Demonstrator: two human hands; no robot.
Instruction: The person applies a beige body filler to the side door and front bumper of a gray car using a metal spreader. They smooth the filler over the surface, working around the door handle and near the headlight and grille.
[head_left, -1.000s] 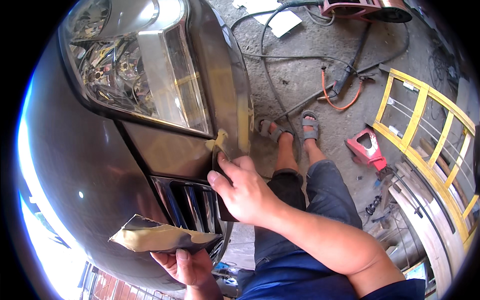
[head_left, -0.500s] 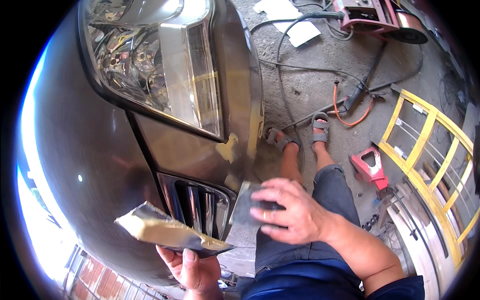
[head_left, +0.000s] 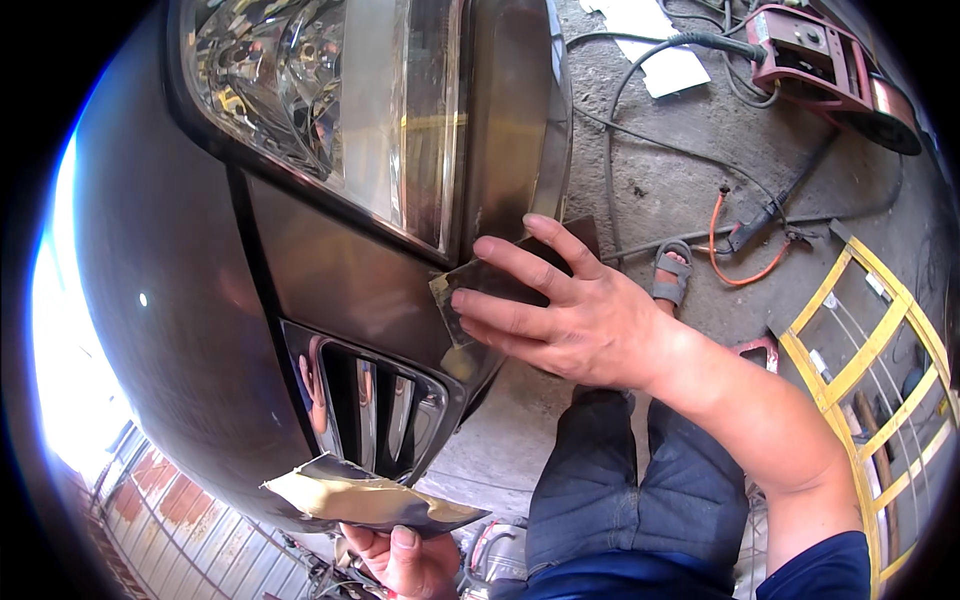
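Note:
My left hand (head_left: 410, 562) pinches the lower edge of a dark flat plate (head_left: 452, 514) bearing a thick smear of yellowish putty (head_left: 345, 500). My right hand (head_left: 585, 315) holds a dark, thin rectangular spreader (head_left: 584, 237) flat against the corner of a brown car bumper (head_left: 330, 265), just below the headlight (head_left: 350, 120). Its fingers lie spread across the spreader, and the thumb is hidden. The spreader and hand cover most of the putty patch on that corner. Below them is a chrome-trimmed vent (head_left: 375, 400).
On the concrete floor stands a red machine with a wire spool (head_left: 810, 60), its black cables and an orange hose (head_left: 715, 235) trailing from there. White sheets (head_left: 665, 62) lie nearby. A yellow frame (head_left: 870, 345) leans at the right, and a sandalled foot (head_left: 672, 272) shows beyond my arm.
My right hand has moved up and forward from beside the plate, bringing the spreader onto the bumper corner. My left hand with the putty plate has sunk slightly lower. The view has shifted.

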